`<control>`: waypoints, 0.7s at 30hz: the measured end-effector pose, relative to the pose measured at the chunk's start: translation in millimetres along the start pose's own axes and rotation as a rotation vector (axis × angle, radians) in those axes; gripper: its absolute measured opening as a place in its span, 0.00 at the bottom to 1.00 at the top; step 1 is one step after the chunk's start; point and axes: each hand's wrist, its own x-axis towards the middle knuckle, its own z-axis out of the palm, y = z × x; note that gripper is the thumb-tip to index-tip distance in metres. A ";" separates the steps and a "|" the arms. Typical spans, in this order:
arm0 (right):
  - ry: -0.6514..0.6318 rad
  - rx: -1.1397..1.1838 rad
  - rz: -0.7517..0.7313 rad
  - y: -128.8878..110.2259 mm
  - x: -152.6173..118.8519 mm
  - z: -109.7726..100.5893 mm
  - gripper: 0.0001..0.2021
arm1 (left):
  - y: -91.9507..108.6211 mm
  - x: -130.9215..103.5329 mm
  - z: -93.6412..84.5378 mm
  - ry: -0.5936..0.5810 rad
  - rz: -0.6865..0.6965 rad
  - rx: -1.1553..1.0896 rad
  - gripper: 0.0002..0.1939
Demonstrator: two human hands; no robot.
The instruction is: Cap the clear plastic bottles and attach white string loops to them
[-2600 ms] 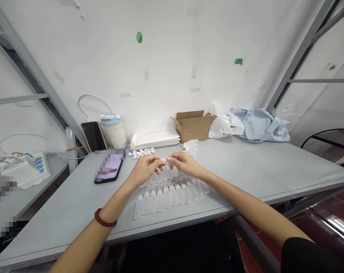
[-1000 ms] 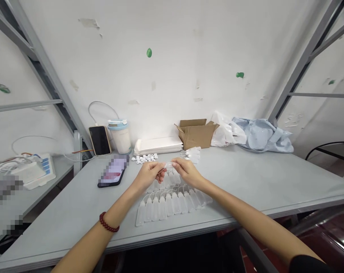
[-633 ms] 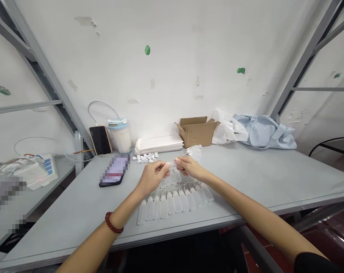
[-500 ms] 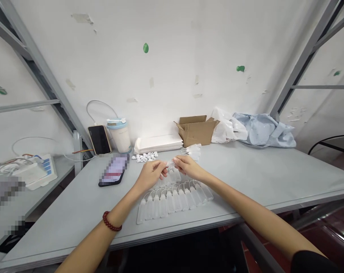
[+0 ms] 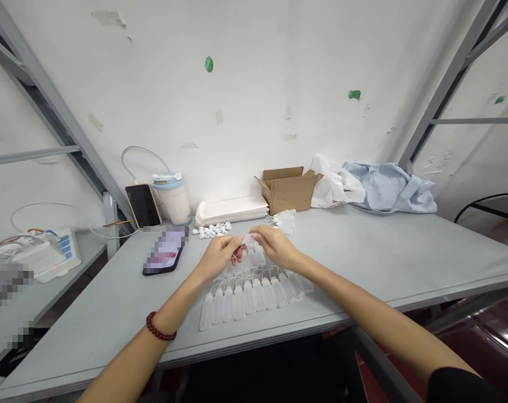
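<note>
My left hand (image 5: 219, 256) and my right hand (image 5: 280, 249) meet above the middle of the table, fingers closed in a pinch. Between them is a small translucent plastic bottle (image 5: 248, 239), each hand gripping one end; the fingers cover much of it. Below lies a row of similar translucent bottles (image 5: 249, 295) with thin white cords at their tops. Behind that row, partly hidden by my hands, more bottles (image 5: 254, 258) lie flat. Small white caps (image 5: 212, 230) sit in a loose pile past my left hand, and a small cluster of bottles (image 5: 284, 220) lies beyond my right.
A phone (image 5: 167, 251) lies flat at left, near a second phone (image 5: 144, 206) and a lidded cup (image 5: 173, 198). Along the wall stand a white stack (image 5: 233, 210), an open cardboard box (image 5: 288, 193), a white plastic bag (image 5: 335, 184) and blue cloth (image 5: 388, 187).
The bottle between my hands shows more plainly now, lying crosswise. My left hand has shifted slightly left, and the whole view has moved a little.
</note>
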 end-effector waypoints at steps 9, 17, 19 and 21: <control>-0.083 0.094 0.195 -7.0 2.8 -5.6 0.18 | -2.4 -6.1 3.9 0.118 0.143 0.265 0.23; -0.176 0.356 0.338 -0.6 4.1 -4.1 0.23 | -1.0 -5.8 2.0 0.079 0.381 0.606 0.19; -0.123 0.361 0.371 1.1 4.7 -2.7 0.23 | -1.4 -2.4 -2.0 0.082 0.364 0.614 0.19; -0.050 0.322 0.377 3.3 5.8 -4.2 0.22 | -4.5 2.6 -11.3 0.152 0.324 0.603 0.20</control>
